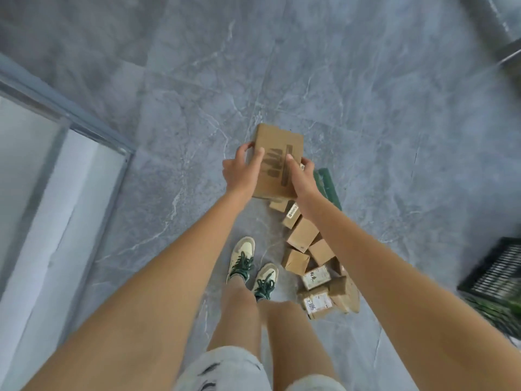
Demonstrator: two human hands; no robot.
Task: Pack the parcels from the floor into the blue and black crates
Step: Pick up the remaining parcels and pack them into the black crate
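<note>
Grey marble-patterned floor tiles (366, 108) fill the view. Above them, a flat brown cardboard parcel (277, 153) is held up in both hands: the left hand (239, 172) grips its left edge, thumb on top, and the right hand (300, 176) grips its right edge. Below it, smaller parcels (303, 235) lie heaped beside the person's sneakers (242, 259). A black crate (496, 270) sits at the right edge.
</note>
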